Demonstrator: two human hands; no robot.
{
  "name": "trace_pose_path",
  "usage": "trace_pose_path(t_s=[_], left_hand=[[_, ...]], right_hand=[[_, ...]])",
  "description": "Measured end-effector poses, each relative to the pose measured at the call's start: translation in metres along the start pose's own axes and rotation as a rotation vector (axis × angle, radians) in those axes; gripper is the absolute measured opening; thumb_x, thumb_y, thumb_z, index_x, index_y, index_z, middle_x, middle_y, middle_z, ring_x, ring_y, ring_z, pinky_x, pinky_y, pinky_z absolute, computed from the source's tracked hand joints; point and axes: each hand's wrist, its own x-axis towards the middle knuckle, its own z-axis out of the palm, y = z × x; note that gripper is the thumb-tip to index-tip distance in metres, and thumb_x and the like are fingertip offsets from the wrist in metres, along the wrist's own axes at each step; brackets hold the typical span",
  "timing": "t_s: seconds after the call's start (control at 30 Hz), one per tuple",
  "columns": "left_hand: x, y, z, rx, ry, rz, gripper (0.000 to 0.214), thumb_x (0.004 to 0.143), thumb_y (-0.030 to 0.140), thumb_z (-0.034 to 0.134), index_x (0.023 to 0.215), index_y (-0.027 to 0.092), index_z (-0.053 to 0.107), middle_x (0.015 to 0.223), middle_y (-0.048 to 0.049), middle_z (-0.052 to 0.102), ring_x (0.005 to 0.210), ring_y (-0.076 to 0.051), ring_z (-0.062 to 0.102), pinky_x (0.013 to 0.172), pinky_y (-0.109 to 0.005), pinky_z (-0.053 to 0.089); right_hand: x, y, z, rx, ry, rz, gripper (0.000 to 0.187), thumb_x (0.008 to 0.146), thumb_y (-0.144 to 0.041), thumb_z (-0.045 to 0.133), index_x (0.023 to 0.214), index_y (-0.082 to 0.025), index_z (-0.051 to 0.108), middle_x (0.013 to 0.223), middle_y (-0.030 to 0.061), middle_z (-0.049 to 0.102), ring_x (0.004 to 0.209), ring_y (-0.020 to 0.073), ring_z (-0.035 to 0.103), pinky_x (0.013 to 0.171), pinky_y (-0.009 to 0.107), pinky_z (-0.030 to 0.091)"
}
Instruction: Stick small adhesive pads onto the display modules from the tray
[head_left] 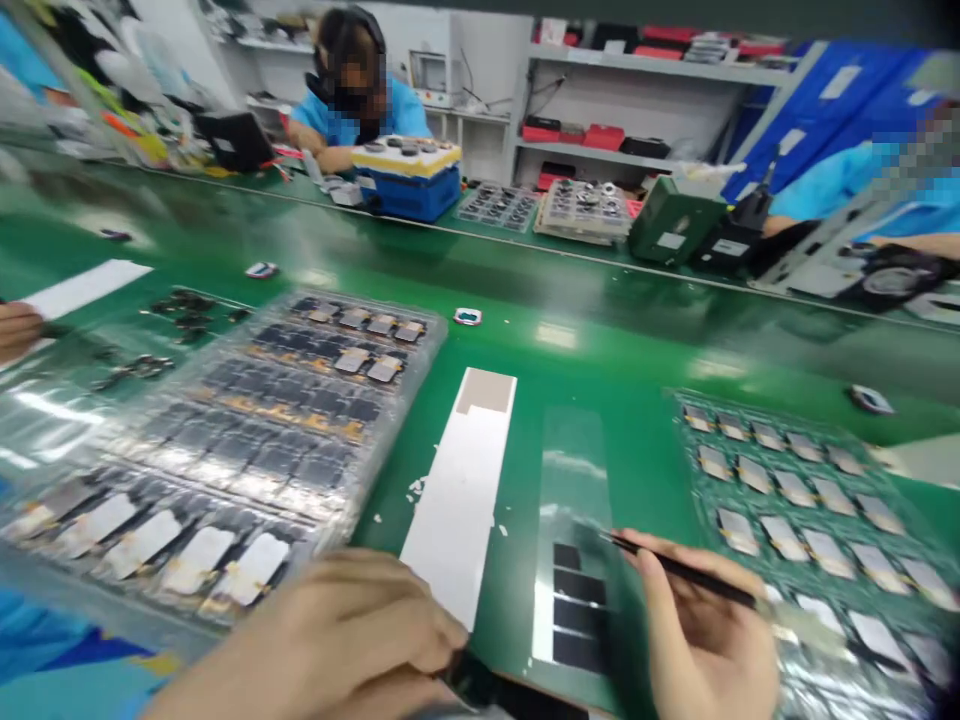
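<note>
My right hand (709, 625) is closed around black tweezers (686, 572). Their tips point left over a transparent strip (574, 460) that carries several black rectangular pieces (579, 617). At the lower middle, my left hand (337, 635) has its fingers bent together by a dark object at the bottom edge; blur and the hand itself hide what it grips. Between the hands lies a white strip (465, 490) with a beige-grey far end. To the left is a plastic tray (427, 350) of small flat dark parts, some with white or silvery tops.
On the right, another plastic tray (817, 440) holds rows of silvery parts. Small white scraps (416, 487) lie beside the white strip. Another person's hand (19, 330) is at the left edge. Across the bench sits a person (360, 100) behind a blue box (409, 185).
</note>
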Motion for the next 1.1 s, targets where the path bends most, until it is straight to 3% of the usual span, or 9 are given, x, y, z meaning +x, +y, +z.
trace_pose_path(t_s=[0.07,0.17,0.3,0.5,1.1], left_hand=[[0.009,0.003,0.036,-0.119,-0.039,0.004,0.017,0.099,0.036,0.056,0.085,0.026,0.059,0.086,0.0056,0.077,0.076,-0.013,0.073,0.069,-0.022,0.058],[0.033,-0.002,0.079,-0.121,-0.067,0.055,0.013,0.099,0.031,0.056,0.092,0.022,0.061,0.095,-0.0012,0.076,0.091,-0.019,0.072,0.082,-0.033,0.059],[0.051,-0.006,0.105,-0.034,-0.148,0.203,0.016,0.102,0.023,0.049,0.111,0.018,0.062,0.108,-0.0051,0.075,0.111,-0.023,0.066,0.097,-0.042,0.054],[0.051,-0.008,0.109,-0.021,-0.166,0.2,0.021,0.104,0.022,0.043,0.112,0.017,0.062,0.109,-0.0063,0.074,0.11,-0.023,0.065,0.095,-0.041,0.054],[0.05,-0.009,0.112,-0.069,-0.2,0.165,0.016,0.103,0.019,0.047,0.115,0.017,0.058,0.111,-0.0031,0.073,0.113,-0.023,0.062,0.099,-0.042,0.048]], right_hand=[[0.006,0.007,-0.014,-0.049,-0.064,0.046,0.024,0.081,-0.03,0.076,0.095,-0.02,0.059,0.089,0.0084,0.074,0.08,0.0204,0.076,0.072,0.028,0.064],[0.008,0.017,-0.023,-0.06,-0.171,0.095,0.024,0.084,-0.031,0.074,0.098,-0.021,0.057,0.091,0.0067,0.073,0.08,0.0193,0.075,0.072,0.029,0.064],[0.0,0.024,-0.02,-0.061,-0.259,0.146,0.02,0.086,-0.031,0.071,0.097,-0.022,0.057,0.09,0.0054,0.072,0.076,0.0175,0.074,0.069,0.028,0.063],[-0.006,0.021,-0.017,-0.087,-0.229,0.172,0.016,0.087,-0.03,0.07,0.095,-0.021,0.059,0.092,0.0049,0.071,0.078,0.0163,0.074,0.071,0.027,0.062],[-0.002,0.022,-0.019,-0.063,-0.22,0.215,0.019,0.084,-0.027,0.073,0.095,-0.021,0.058,0.088,0.0065,0.075,0.074,0.0187,0.075,0.068,0.029,0.064]])
